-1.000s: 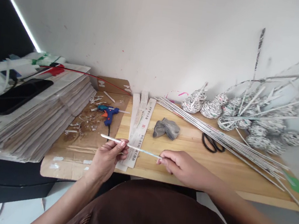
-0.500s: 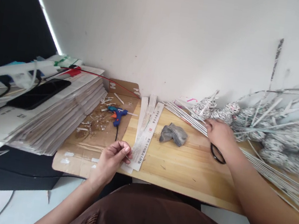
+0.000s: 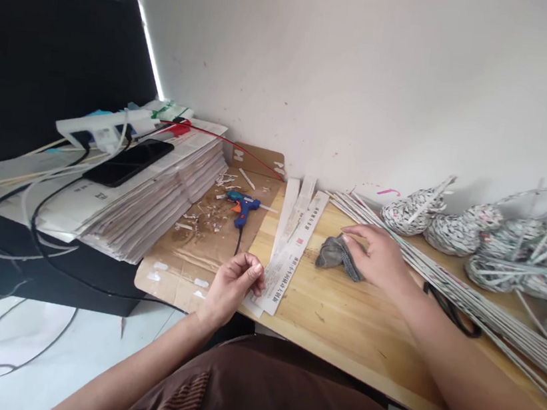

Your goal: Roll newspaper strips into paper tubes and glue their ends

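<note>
My right hand [image 3: 373, 252] is on a crumpled grey cloth [image 3: 332, 252] in the middle of the wooden table, thumb and fingers closed around its right side. Curled near the table's front edge, my left hand [image 3: 236, 287] has thumb and fingertips pressed together; whatever may be between them is hidden or too small to tell. Beside its fingertips lie flat printed paper strips [image 3: 289, 261]. To the right of the cloth a bundle of thin rolled paper sticks [image 3: 445, 281] runs diagonally, partly behind my right forearm. A black-handled tool [image 3: 451, 310] lies partly under that arm.
A blue glue gun [image 3: 245, 208] rests on cardboard [image 3: 181, 253] among paper scraps. At left, a tall paper stack [image 3: 151, 216] carries a phone [image 3: 129, 161] and a white power strip [image 3: 107, 129] with cables. Woven paper balls [image 3: 451, 234] line the wall at right.
My right hand has left the paper sticks and come left onto the grey cloth. The left hand keeps its closed shape by the strips. The view has turned left.
</note>
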